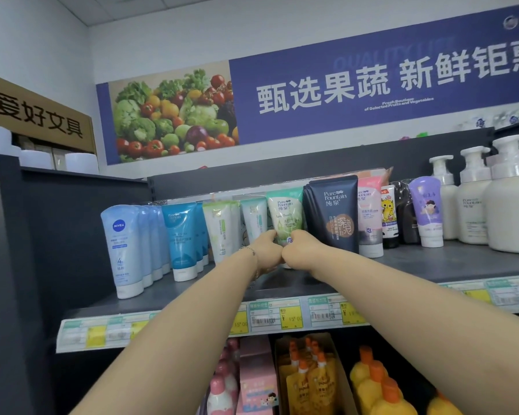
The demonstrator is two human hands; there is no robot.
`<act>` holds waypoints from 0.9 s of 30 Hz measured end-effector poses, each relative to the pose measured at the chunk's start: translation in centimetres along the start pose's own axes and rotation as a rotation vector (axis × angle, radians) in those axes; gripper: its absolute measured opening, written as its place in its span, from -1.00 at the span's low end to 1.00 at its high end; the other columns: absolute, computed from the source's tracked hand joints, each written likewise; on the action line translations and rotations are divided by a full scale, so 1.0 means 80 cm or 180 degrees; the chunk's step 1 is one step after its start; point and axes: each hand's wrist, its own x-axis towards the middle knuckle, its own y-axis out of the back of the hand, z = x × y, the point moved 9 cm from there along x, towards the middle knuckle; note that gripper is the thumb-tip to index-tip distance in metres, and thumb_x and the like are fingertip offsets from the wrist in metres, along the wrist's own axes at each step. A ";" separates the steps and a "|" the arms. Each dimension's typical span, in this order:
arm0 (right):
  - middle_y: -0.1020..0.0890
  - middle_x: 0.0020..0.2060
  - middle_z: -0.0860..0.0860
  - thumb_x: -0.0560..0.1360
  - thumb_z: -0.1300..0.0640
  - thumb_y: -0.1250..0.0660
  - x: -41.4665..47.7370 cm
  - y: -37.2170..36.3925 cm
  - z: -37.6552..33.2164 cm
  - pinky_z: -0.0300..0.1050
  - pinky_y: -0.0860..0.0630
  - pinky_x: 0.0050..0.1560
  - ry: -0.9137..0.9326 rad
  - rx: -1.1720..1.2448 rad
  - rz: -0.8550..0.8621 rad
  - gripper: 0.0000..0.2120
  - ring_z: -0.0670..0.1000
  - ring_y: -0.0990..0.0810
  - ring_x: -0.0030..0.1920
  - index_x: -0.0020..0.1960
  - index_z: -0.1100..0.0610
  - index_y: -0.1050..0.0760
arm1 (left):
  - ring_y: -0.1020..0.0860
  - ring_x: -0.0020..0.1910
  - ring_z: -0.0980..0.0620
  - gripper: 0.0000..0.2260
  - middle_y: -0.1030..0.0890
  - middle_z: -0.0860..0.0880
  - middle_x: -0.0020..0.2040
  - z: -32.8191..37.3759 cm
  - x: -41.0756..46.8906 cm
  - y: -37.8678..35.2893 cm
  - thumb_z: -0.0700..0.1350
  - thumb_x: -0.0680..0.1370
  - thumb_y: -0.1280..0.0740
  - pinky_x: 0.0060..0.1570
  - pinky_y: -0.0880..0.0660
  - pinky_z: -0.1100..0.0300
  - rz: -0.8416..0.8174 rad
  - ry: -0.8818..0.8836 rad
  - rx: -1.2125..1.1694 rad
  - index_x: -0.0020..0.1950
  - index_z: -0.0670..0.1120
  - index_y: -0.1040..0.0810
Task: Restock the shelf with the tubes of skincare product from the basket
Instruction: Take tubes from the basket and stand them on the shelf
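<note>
A green-and-white Pure Fountain tube stands cap-down on the dark shelf, in the middle of a row of skincare tubes. My left hand grips its lower left side and my right hand grips its lower right side, knuckles touching in front of the cap. A dark navy tube stands right beside it, a pale mint tube on its left. The basket is out of view.
Light blue Nivea tubes and blue tubes fill the shelf's left end. Pink, yellow and purple tubes and white pump bottles stand to the right. Price tags line the shelf edge; orange-capped yellow pouches sit below.
</note>
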 end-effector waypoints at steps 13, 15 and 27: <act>-0.47 0.19 0.12 0.49 0.29 -0.22 -0.061 0.008 -0.040 -0.13 -0.42 -0.05 0.0789 -0.0779 0.0276 -0.59 0.05 -0.43 0.00 0.33 0.21 -0.32 | -0.46 0.06 -0.01 -0.69 -0.50 -0.10 0.18 0.024 -0.058 0.041 -0.32 0.49 -0.27 -0.02 -0.40 0.20 0.0861 -0.0613 0.1171 0.22 -0.15 -0.42; -0.49 0.16 0.13 0.46 0.27 -0.21 -0.082 0.008 -0.051 -0.04 -0.49 0.01 0.1091 -0.1181 0.0401 -0.63 0.10 -0.49 0.04 0.27 0.18 -0.38 | -0.44 0.03 0.03 -0.76 -0.49 -0.05 0.13 0.034 -0.086 0.045 -0.28 0.50 -0.27 0.02 -0.39 0.21 0.0922 -0.0916 0.1523 0.15 -0.13 -0.44; -0.49 0.00 0.07 0.49 0.07 -0.21 -0.222 -0.033 -0.057 -0.08 -0.30 -0.11 0.2476 -0.2234 0.1097 -0.77 0.10 -0.45 0.04 0.09 0.14 -0.45 | -0.48 -0.05 -0.07 -0.83 -0.49 -0.04 -0.04 0.013 -0.248 0.021 -0.09 0.48 -0.27 -0.12 -0.42 0.05 0.1341 -0.1931 0.2949 0.03 -0.10 -0.44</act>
